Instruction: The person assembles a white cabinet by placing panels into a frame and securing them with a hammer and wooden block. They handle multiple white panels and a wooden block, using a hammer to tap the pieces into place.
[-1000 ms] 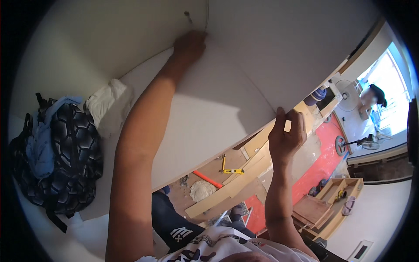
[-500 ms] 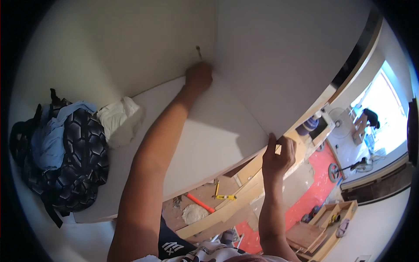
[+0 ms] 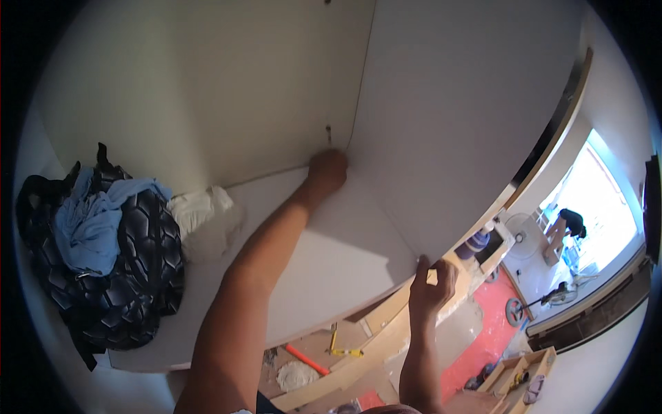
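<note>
Left hand at back corner of shelf, right hand at front

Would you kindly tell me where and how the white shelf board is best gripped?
The white shelf board is probably best pinched at its front edge, from the person's side, thumb on top: that edge lies exposed, while the back adjoins the wall and a backpack crowds the left.

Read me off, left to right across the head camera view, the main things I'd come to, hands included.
Black patterned backpack, white cloth bundle, left hand, right hand, purple-and-white bottle, round fan, bright window.
</note>
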{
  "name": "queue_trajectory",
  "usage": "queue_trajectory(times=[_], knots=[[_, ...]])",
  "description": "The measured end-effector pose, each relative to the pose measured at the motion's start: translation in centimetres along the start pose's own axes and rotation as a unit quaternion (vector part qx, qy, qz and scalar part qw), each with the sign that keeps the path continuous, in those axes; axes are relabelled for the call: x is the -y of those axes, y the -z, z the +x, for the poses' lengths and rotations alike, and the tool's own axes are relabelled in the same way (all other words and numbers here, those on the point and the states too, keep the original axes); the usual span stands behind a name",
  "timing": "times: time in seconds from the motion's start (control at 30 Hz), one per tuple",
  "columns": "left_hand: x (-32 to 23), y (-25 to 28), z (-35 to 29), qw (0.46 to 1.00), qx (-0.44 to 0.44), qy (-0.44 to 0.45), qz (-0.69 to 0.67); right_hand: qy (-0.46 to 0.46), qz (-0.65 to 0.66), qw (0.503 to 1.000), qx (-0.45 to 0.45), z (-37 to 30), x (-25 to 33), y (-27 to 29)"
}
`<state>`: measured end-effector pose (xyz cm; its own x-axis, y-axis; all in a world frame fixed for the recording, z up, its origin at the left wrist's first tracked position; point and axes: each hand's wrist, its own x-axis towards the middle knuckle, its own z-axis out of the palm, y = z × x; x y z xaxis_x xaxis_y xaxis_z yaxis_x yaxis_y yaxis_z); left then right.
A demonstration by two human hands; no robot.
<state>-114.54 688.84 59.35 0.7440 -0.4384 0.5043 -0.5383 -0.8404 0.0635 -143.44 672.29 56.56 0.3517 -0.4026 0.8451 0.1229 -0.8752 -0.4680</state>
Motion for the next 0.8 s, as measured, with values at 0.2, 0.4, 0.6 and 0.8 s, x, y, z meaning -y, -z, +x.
queue_trajectory(times=[0.2, 0.4, 0.6, 0.8], knots=[[-0.5, -0.1, -0.2, 0.996, 0.069, 0.040, -0.049, -0.051, 0.015, 0.999, 0.008, 0.2, -0.3, 0.1], [-0.6, -0.8, -0.3, 0.997, -0.011, 0.031, -0.065, -0.058, 0.000, 0.998, 0.025, 0.4, -0.4, 0.2], [0.9, -2.2, 0.6, 0.991, 0.048, 0.042, -0.116, -0.017, -0.023, 0.999, 0.030, 0.5, -0.8, 0.1], [1.4, -1.6, 0.2, 0.999, -0.011, 0.016, -0.039, -0.030, 0.015, 0.999, 0.041, 0.6, -0.3, 0.4]])
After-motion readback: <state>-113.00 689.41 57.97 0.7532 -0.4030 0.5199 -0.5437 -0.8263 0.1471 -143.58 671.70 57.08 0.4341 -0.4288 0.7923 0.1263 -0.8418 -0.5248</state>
